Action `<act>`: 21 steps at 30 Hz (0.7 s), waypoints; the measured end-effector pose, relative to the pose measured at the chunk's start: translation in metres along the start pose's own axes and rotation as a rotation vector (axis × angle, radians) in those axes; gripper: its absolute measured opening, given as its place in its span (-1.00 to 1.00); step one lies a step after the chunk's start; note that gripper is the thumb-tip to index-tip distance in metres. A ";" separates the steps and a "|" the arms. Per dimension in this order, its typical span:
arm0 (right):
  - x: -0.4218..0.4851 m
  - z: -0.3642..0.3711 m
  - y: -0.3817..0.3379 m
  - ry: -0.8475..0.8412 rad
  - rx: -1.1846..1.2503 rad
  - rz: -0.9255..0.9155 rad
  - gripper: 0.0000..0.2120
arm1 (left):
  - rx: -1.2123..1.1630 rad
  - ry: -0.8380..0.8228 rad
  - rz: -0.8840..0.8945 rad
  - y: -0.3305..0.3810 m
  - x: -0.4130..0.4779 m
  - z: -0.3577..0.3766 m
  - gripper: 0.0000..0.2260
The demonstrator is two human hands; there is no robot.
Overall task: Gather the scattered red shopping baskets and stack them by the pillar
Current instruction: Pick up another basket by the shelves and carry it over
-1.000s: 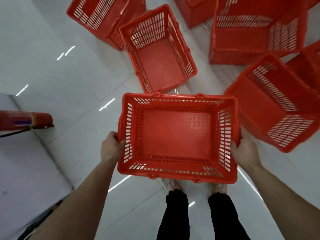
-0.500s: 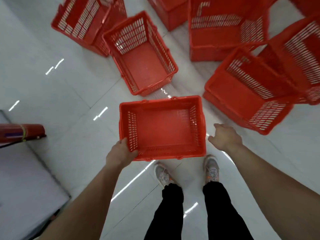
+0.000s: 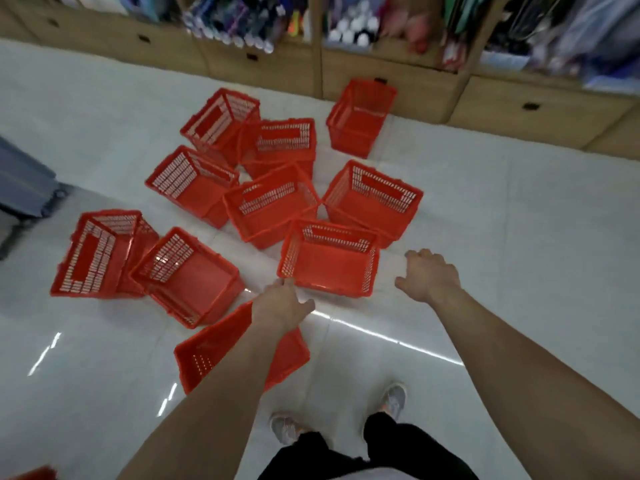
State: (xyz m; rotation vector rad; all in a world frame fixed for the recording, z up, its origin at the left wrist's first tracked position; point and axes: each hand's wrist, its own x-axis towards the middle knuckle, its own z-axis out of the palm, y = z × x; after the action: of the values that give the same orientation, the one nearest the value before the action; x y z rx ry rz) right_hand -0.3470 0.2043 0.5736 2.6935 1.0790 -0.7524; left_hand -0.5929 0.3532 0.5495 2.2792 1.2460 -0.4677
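Several red shopping baskets lie scattered on the white tiled floor ahead, some upright, some tipped on their sides. The nearest upright basket (image 3: 329, 261) stands just beyond my hands. My left hand (image 3: 280, 303) grips the rim of another red basket (image 3: 207, 358), which hangs tilted under my forearm and is partly hidden by it. My right hand (image 3: 429, 275) is held out with fingers apart and nothing in it, to the right of the nearest upright basket. No pillar is in view.
Wooden shop shelves (image 3: 381, 74) filled with goods run along the back, with one basket (image 3: 360, 119) close against them. A grey object (image 3: 24, 181) sits at the left edge. My feet (image 3: 391, 403) stand on the tiles at the bottom.
My right hand has let go of the held basket, which now hangs from my left hand alone. The view has lifted from straight down to the whole scatter of baskets and the shelves.
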 end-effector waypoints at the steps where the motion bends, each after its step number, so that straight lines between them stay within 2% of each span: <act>1: -0.003 -0.013 0.025 0.021 0.005 0.015 -0.39 | 0.016 0.016 0.029 0.031 0.001 -0.008 -0.35; 9: -0.013 -0.093 0.197 0.117 0.102 0.165 -0.39 | 0.117 0.077 0.172 0.224 0.017 -0.032 -0.39; 15: 0.009 -0.124 0.276 0.144 0.136 0.243 -0.39 | 0.246 0.109 0.245 0.314 0.068 -0.054 -0.38; 21: 0.081 -0.160 0.334 0.136 0.128 0.285 -0.41 | 0.261 0.126 0.295 0.395 0.154 -0.080 -0.37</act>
State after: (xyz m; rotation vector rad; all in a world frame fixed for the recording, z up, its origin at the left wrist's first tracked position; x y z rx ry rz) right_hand -0.0064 0.0585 0.6547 2.9554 0.6671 -0.6143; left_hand -0.1717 0.3223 0.6379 2.6954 0.9249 -0.4021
